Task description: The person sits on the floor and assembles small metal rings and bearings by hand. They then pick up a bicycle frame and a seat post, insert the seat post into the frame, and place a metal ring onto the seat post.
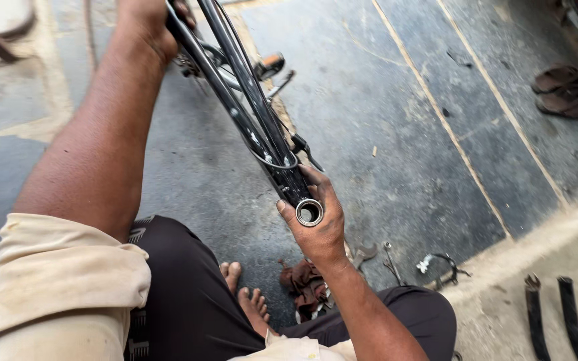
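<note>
A dark bicycle frame (pixel 249 100) slants from the top centre down toward me. Its open round head tube end (pixel 309 212) faces up. My right hand (pixel 319 224) grips the frame just under that tube opening. My left hand (pixel 145 23) is at the top of the view, closed around the frame's upper tubes. A pedal with an orange reflector (pixel 270 65) shows beyond the frame, near the crank. My bare feet (pixel 249 297) rest on the floor below.
A wrench (pixel 362 254), other small metal tools (pixel 439 264) and a brown rag (pixel 306 284) lie on the dark stone floor by my knee. Two black curved parts (pixel 550 317) lie on the concrete step at right. Sandals (pixel 560 90) sit at far right.
</note>
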Motion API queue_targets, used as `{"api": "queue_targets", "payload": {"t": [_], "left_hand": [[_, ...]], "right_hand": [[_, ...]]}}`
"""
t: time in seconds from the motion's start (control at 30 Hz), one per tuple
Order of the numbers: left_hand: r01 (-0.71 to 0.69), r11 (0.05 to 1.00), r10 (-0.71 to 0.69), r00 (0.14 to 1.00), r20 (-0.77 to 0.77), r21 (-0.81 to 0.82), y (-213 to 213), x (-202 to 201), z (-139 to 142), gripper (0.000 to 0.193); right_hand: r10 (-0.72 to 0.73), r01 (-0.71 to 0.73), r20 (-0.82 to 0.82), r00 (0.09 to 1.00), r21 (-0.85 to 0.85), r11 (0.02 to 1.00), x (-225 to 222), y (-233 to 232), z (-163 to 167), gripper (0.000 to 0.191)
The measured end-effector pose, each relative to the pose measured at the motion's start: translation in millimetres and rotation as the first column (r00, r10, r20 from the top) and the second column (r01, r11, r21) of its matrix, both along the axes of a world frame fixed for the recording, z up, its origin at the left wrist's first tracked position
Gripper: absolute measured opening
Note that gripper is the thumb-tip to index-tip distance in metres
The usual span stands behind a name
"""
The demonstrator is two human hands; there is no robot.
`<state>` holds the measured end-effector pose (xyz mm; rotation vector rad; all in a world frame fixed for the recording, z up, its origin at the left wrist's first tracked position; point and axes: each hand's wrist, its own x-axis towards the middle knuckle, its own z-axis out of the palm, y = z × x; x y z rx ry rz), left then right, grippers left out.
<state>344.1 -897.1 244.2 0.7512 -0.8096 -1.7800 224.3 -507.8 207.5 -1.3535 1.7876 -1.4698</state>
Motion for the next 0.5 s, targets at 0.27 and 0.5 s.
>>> {"api": "queue_targets", "payload": {"t": [0.27,0.5], "left_hand": [[0.035,0.999,-0.035,0.995,0.095,-0.001,-1,44,3,0.027],[0.180,0.976,-0.151,0.965,0.214,-0.124,-5,24,-7,0.030]], "right_hand": [[-0.009,0.009,-0.031,0.999,-0.004,1.000,64,4,-18,0.067],[-0.091,0.070,0.178,0.980,0.121,0.990,70,1,-19,0.070]]}}
